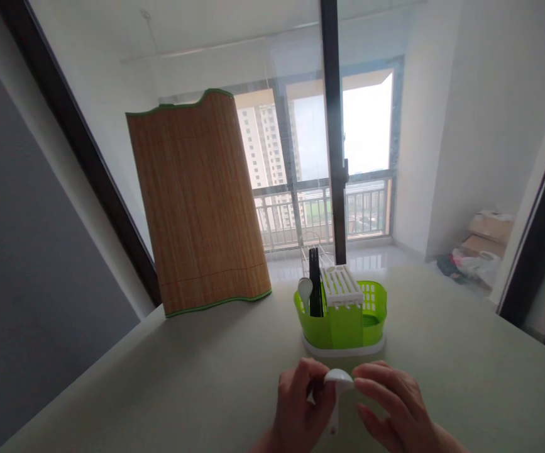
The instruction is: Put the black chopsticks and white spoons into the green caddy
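Note:
A white soup spoon (339, 377) is held at the near side of the table, with its bowl at the top and its handle pointing down towards me. My left hand (303, 402) is closed on the spoon, fingers and thumb pinching it at the left. At the other side, the fingertips of my right hand (392, 399) touch the edge of the bowl, while the thumb stays apart. Just beyond both hands stands a bright green cutlery basket (345, 330) on a white base. White spoons (305, 289) and black chopsticks (315, 283) stand upright in its left part. A white slotted rack (342, 285) covers its middle.
A curved bamboo mat (197, 207) with green edging stands upright on the pale table (197, 371) at the left. Behind the table is a dark-framed glass door (331, 126). Cardboard boxes and bags (484, 242) lie on the floor beyond, at the right.

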A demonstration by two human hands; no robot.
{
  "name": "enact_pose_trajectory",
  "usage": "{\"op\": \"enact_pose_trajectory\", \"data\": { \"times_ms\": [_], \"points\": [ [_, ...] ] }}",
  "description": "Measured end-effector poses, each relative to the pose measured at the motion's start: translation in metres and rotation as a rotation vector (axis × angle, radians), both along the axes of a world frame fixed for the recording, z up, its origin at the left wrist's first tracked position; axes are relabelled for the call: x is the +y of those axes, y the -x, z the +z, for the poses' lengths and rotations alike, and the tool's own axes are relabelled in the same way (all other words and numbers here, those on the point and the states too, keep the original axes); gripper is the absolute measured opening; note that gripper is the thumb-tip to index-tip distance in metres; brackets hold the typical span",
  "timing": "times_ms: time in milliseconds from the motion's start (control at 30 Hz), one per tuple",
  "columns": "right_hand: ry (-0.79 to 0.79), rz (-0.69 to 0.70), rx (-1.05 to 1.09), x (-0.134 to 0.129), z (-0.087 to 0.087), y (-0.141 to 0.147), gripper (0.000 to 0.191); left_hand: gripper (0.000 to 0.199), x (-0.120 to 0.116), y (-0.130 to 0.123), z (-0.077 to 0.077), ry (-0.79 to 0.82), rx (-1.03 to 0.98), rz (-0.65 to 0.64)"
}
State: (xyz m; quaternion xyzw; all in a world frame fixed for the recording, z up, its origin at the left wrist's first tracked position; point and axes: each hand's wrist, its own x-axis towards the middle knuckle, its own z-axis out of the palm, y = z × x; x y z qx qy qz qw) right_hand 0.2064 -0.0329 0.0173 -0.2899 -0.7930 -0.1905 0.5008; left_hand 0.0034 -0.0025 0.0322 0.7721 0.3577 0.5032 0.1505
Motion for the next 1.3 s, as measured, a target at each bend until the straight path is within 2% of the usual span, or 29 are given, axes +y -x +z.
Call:
{"op": "enact_pose_trajectory", "data": {
  "times_ms": [133,233,300,367,500,667,800,967,1067,1133,1200,1300],
  "points": [
    [0.063,-0.050,0.059,0.008,-0.002,-0.002,0.033,0.016,0.031,0.013,0.048,-0.114,-0.175,0.233],
    [0.107,-0.027,0.040,0.013,-0.003,-0.003,0.034,0.020,0.062,0.015,0.085,-0.159,-0.275,0.316],
    [0.128,-0.029,0.021,0.016,-0.006,-0.004,0.035,0.022,0.083,0.013,0.099,-0.165,-0.272,0.332],
    [0.148,-0.039,0.001,0.019,-0.009,-0.005,0.035,0.022,0.100,0.009,0.102,-0.149,-0.208,0.350],
    [0.190,-0.080,-0.033,0.025,-0.013,-0.007,0.033,0.019,0.125,0.001,0.083,-0.044,0.020,0.422],
    [0.222,-0.104,-0.070,0.027,-0.013,-0.008,0.030,0.020,0.139,0.000,0.057,0.066,0.239,0.505],
    [0.228,-0.092,-0.083,0.027,-0.013,-0.008,0.028,0.022,0.144,0.001,0.050,0.080,0.329,0.508],
    [0.269,-0.067,-0.116,0.028,-0.012,-0.006,0.027,0.021,0.145,0.000,0.052,0.079,0.310,0.461],
    [0.356,-0.070,-0.181,0.029,-0.015,-0.005,0.022,0.028,0.135,0.003,0.051,0.055,0.212,0.469],
    [0.469,-0.093,-0.270,0.030,-0.023,-0.004,0.018,0.024,0.118,0.006,0.043,0.048,0.126,0.457],
    [0.590,-0.111,-0.370,0.032,-0.034,-0.002,0.015,0.020,0.094,0.009,0.025,0.087,0.108,0.368],
    [0.689,-0.136,-0.420,0.034,-0.051,0.001,0.010,0.028,0.053,0.010,-0.019,0.223,0.243,0.101]
  ]
}}
